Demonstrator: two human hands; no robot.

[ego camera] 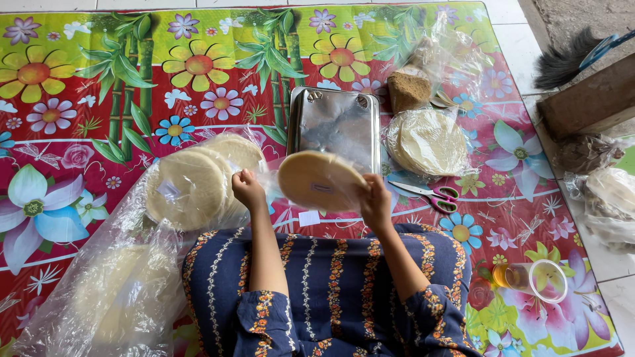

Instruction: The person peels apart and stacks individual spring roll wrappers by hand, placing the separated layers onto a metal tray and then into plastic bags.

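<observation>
My right hand [376, 201] grips a round stack of thin pale wafers [316, 178] inside a clear plastic bag, holding it up over my lap. My left hand [247, 188] pinches the clear plastic at the bag's other side. Just left of that hand lies a larger bag of the same pale rounds [192, 182] on the flowered mat. A shiny metal tray [336, 119] sits straight ahead beyond the held stack.
A bagged pile of rounds [426, 140] and a brown block [408, 88] lie right of the tray. Red-handled scissors [433, 194] rest near my right hand. A plastic cup [537, 278] lies on its side at lower right. More bags [608, 198] and a brush [569, 59] sit beyond the mat.
</observation>
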